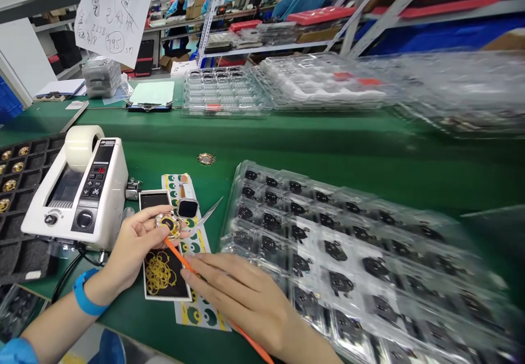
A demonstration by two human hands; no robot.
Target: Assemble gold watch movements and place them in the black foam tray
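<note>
1. The left hand (137, 243) pinches a small gold ring part (168, 224) at its rim, above the black card (162, 273) near the tabletop's (311, 150) front edge.
2. The right hand (246, 298) closes on an orange stick (180, 257) touching the part.
3. The part looks light, rigid and delicate; its rim seems the safest hold.

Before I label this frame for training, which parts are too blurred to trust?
Head view: right side smeared, the clear blister tray and far stacked trays soft; left hand, round gold part, orange stick and tape dispenser sharp.
</note>
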